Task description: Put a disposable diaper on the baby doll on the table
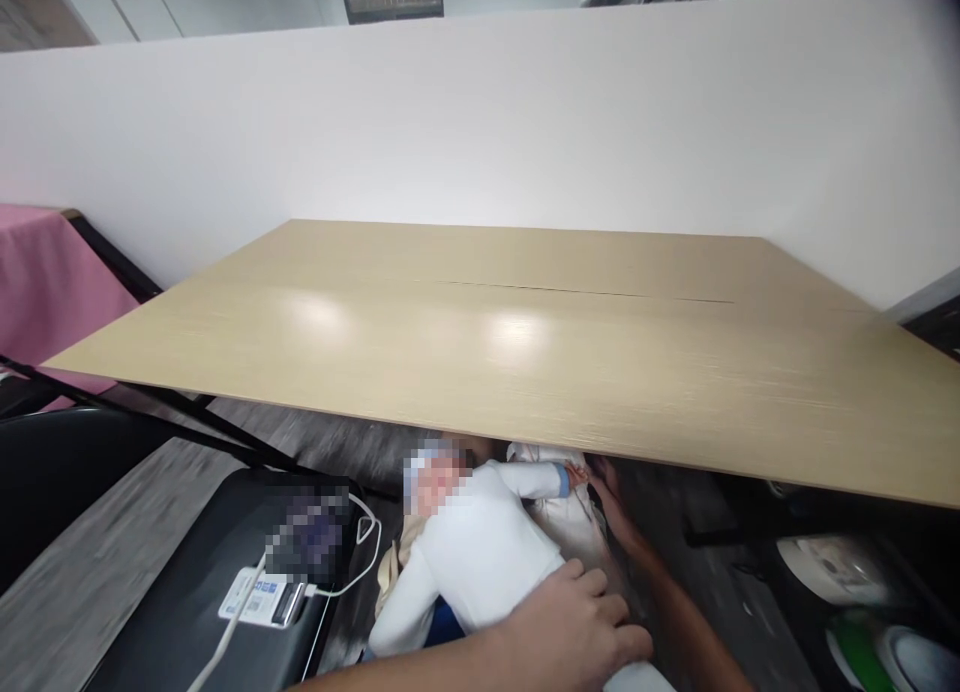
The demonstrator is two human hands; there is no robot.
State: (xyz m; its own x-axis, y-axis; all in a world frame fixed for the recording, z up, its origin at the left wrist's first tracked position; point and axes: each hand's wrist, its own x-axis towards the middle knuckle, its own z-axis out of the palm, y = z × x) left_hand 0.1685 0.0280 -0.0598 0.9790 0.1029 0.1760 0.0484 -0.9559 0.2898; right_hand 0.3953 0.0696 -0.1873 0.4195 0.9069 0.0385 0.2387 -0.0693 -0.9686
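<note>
A doll [480, 552] in a white long-sleeved top with a blue cuff lies below the near edge of a light wooden table [480, 342]. My left hand [577, 627] rests on the doll's lower body, with the fingers curled over the white cloth. My right hand [611, 492] reaches up beside the doll's raised arm and small hand [576, 472]. Its fingers are in shadow under the table edge, so its hold is hidden.
A white partition stands behind the table. A pink cloth [45, 282] covers something at the left. A black surface at lower left carries a white power bank [259, 597], a white cable and a dark device [311, 537]. White and green objects [855, 612] lie at lower right.
</note>
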